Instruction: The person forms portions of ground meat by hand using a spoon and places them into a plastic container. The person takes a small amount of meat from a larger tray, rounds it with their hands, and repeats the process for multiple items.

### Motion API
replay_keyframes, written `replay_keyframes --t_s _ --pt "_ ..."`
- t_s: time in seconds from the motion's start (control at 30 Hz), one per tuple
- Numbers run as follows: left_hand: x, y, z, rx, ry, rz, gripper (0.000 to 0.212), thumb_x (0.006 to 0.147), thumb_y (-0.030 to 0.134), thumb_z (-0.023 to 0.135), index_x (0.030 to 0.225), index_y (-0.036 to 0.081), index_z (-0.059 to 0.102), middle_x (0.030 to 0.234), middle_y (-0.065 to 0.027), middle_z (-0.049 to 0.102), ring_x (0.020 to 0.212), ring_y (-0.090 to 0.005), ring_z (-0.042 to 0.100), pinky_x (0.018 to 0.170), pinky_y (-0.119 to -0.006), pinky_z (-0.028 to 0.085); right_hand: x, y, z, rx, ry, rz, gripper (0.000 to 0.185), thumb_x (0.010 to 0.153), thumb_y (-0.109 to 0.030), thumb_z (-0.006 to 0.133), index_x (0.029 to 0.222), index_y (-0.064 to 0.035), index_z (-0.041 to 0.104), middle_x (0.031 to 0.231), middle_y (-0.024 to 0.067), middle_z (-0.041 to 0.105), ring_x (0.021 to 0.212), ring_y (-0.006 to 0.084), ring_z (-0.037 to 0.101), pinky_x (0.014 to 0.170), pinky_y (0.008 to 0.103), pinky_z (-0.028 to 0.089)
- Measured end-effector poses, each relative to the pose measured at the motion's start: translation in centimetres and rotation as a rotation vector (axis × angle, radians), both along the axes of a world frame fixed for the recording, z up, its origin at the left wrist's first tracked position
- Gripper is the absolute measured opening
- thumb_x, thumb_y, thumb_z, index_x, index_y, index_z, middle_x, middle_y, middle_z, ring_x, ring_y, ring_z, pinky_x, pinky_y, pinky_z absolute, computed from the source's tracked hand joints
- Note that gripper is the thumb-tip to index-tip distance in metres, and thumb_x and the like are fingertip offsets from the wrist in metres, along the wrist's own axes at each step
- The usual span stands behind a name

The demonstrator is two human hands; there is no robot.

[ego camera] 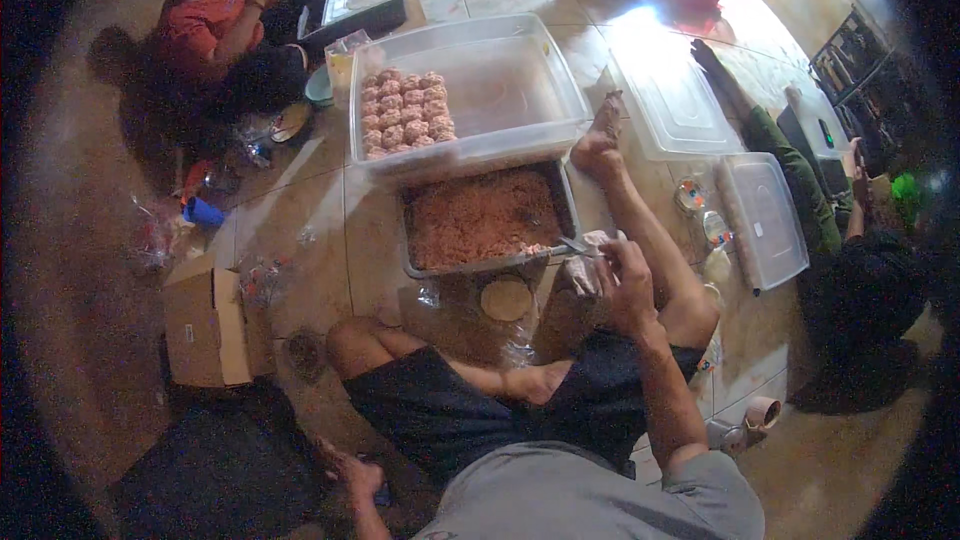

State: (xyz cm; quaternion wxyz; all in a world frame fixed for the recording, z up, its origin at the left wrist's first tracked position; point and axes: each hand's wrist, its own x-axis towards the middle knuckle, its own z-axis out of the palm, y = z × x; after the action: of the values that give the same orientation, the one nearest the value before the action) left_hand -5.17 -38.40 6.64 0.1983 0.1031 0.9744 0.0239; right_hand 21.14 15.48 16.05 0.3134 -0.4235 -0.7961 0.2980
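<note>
My right hand (630, 281) grips a small metal utensil (574, 244), perhaps a spoon, whose end is over the near right edge of a grey tray (450, 270). Reddish-brown crumbly filling (480, 217) covers the tray's inside, with paler bits by the utensil. A crumpled pale cloth (583, 274) lies beside my right fingers. Low at the left, my left hand (358, 474) is beside a dark object, blurred, so I cannot tell whether it holds it. Beyond the tray stands a large clear plastic bin (510, 90) with rows of pinkish-brown balls (405, 109) at its left side.
A round tan disc (506, 298) lies on the tiled floor before me. An open cardboard box (199, 322) and a blue cup (202, 211) are at the left. Plastic lids (675, 105) lie right. One person (206, 37) sits far left, another (862, 277) at the right.
</note>
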Motion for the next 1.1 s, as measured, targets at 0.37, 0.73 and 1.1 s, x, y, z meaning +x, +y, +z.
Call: replay_keyframes --t_s 0.37,0.73,1.1 --pt "-0.2 33.5 4.6 0.860 -0.005 -1.221 0.023 0.092 0.027 0.065 0.084 0.007 0.070 0.076 -0.0149 0.068 0.072 -0.0348 0.066 0.067 -0.043 0.052 -11.3 6.7 -1.1 0.029 -0.714 0.278 0.015 0.097 -0.012 0.052 0.107 -0.0017 0.052 0.100 0.0276 0.067 0.088 0.0376 0.067 0.079 0.0492 0.052" --pt "5.6 40.6 -11.9 1.004 -0.218 -1.123 0.018 0.095 0.024 0.058 0.090 0.008 0.066 0.083 -0.0112 0.067 0.076 -0.0266 0.067 0.065 -0.038 0.053 -8.4 6.6 8.9 0.238 -1.241 0.345 0.017 0.089 -0.014 0.062 0.096 -0.0063 0.075 0.096 0.0181 0.073 0.086 0.0339 0.073 0.079 0.0485 0.057" --pt "4.3 40.1 -10.6 0.999 -0.501 -1.048 0.025 0.098 0.029 0.056 0.110 0.008 0.064 0.092 -0.0066 0.065 0.084 -0.0197 0.063 0.071 -0.034 0.050 -18.5 5.2 1.9 0.369 -0.817 0.408 0.027 0.082 -0.019 0.072 0.104 -0.0065 0.065 0.104 0.0133 0.067 0.096 0.0356 0.065 0.087 0.0502 0.048"
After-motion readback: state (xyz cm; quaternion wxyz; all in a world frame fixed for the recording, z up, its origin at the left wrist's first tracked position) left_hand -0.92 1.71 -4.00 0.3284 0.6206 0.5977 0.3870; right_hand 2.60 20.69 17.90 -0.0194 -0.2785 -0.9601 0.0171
